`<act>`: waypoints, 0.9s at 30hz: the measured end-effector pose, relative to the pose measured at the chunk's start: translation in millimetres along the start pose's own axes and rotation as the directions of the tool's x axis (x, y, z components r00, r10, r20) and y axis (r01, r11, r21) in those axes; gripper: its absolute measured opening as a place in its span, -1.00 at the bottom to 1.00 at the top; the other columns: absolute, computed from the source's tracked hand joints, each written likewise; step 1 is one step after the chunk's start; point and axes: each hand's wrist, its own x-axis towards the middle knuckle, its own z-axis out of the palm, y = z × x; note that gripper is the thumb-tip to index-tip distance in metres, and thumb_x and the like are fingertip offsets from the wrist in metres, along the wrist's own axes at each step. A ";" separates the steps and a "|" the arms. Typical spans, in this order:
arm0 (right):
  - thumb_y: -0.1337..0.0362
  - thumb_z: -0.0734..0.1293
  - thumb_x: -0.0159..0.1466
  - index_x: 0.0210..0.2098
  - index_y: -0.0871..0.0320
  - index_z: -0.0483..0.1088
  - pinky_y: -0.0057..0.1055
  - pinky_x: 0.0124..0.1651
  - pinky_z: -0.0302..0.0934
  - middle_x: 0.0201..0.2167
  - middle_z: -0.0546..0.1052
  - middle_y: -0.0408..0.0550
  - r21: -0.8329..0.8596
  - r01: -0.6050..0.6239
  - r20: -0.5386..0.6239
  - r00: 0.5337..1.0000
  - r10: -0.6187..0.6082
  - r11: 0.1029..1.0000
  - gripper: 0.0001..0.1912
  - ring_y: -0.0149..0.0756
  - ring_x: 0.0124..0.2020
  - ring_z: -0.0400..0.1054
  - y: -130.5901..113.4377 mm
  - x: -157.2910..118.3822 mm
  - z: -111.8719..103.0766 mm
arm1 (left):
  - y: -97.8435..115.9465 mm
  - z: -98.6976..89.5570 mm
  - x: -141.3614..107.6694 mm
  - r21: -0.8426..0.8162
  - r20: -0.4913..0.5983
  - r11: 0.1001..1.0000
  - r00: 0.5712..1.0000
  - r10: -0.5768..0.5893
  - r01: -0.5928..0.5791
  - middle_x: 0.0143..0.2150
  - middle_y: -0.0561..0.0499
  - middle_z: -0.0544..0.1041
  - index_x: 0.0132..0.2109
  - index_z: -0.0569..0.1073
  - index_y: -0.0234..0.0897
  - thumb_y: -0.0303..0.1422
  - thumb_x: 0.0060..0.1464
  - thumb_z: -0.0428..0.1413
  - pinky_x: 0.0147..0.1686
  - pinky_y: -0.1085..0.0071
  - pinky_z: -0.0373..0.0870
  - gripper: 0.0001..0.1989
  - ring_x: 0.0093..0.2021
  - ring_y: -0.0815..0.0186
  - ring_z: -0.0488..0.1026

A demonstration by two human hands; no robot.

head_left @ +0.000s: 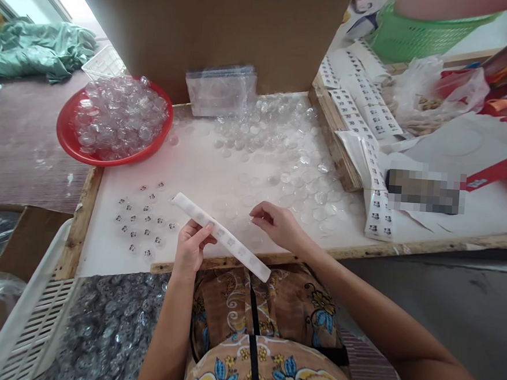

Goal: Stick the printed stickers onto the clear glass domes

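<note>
My left hand point(193, 245) pinches a narrow white sticker strip point(236, 248), which slants down to the right over the table's front edge. Faint dark prints show along the strip. To its right, my right hand point(279, 223) hovers over the white tabletop point(181, 162) with thumb and fingertips together; whatever they hold, if anything, is too small to name. Clear round discs point(318, 194) lie scattered beyond and to the right of that hand. Several discs with small black prints point(147, 219) lie at the table's left.
A red bowl point(62, 130) heaped with clear pieces stands at the back left. Behind the table rises a cardboard panel point(213, 25), with a plastic-wrapped stack point(221, 92) against it. Sticker sheets point(376, 204) lie right of a wooden divider point(335, 138). A white crate point(40, 320) stands lower left.
</note>
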 end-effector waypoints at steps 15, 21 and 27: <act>0.31 0.34 0.23 -0.14 0.14 0.39 -0.36 -0.28 0.20 -0.14 0.47 0.02 -0.422 -0.090 -0.157 0.987 0.025 0.902 -0.81 -0.26 -0.32 0.41 10.4 -23.7 -24.5 | 4.9 2.5 -0.8 -0.065 -0.014 0.998 1.000 -0.014 0.013 -0.46 0.05 0.53 -0.36 0.55 -0.32 -0.31 -0.32 0.39 -0.59 0.57 0.44 -0.69 -0.53 0.44 0.44; 0.40 0.38 0.17 -0.07 0.16 0.37 -0.38 -0.23 0.26 -0.12 0.42 0.05 -0.369 -0.086 -0.056 0.996 0.070 0.925 -0.68 -0.31 -0.33 0.40 13.4 -35.5 -11.5 | 5.3 0.3 0.4 -0.088 0.005 0.996 1.000 -0.024 0.024 -0.43 0.04 0.55 -0.33 0.55 -0.32 -0.31 -0.30 0.38 -0.59 0.58 0.43 -0.69 -0.52 0.43 0.46; 0.36 0.28 0.27 -0.03 0.15 0.36 -0.25 -0.14 0.24 -0.08 0.42 0.11 -0.467 -0.040 -0.234 0.969 -0.080 0.883 -0.73 -0.10 -0.11 0.35 10.7 -14.2 -15.7 | 4.4 -0.1 0.3 -0.087 -0.001 0.996 1.000 -0.016 0.016 -0.45 0.04 0.55 -0.33 0.55 -0.32 -0.31 -0.29 0.38 -0.58 0.58 0.43 -0.70 -0.52 0.44 0.45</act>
